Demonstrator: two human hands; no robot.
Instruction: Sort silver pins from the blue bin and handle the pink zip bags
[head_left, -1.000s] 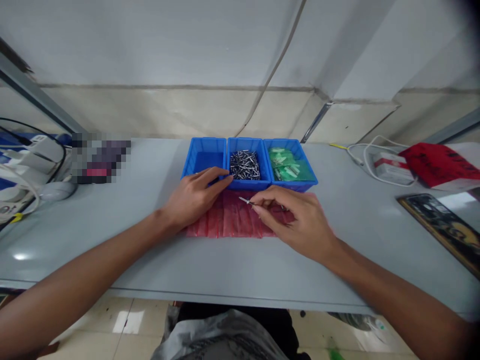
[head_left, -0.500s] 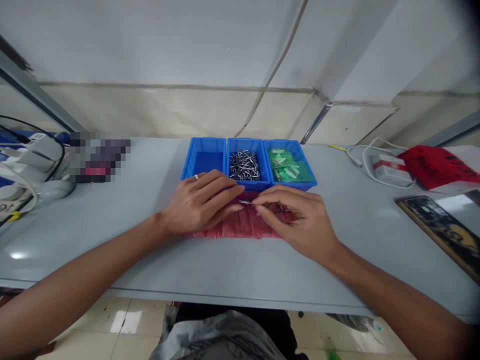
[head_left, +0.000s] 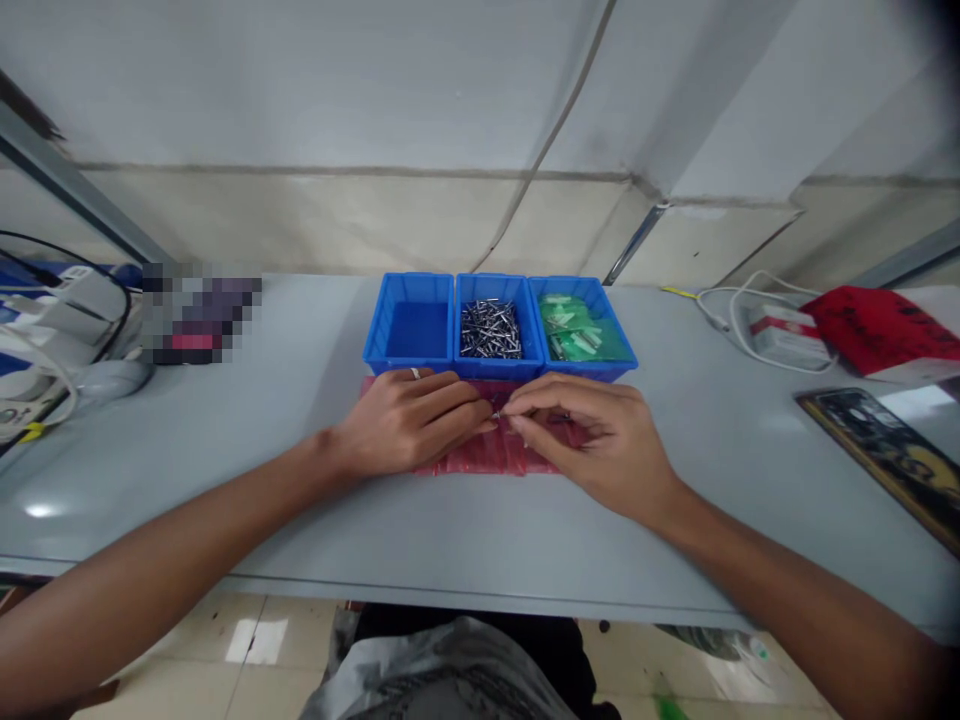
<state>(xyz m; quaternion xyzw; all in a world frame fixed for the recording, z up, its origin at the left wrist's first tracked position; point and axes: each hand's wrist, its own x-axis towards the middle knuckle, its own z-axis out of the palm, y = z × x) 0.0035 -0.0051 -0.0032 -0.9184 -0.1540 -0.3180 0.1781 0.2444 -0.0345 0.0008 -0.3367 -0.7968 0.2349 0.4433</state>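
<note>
1. The left hand [head_left: 416, 425] has moved down from the smooth blue bins [head_left: 499, 371], fingertips now closed on a slim, shiny metal pin [head_left: 496, 413].
2. The pin sits between both hands, over creased red plastic [head_left: 484, 456].
3. The right hand [head_left: 600, 430] pinches the pin's right end.

No text can be read; dark marks on red packet [head_left: 885, 325] are too blurred to be deciphered.

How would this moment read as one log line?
right hand: pinching small metal part; left hand: at its other end, grip unclear; below: red plastic; behind: three blue bins
</note>
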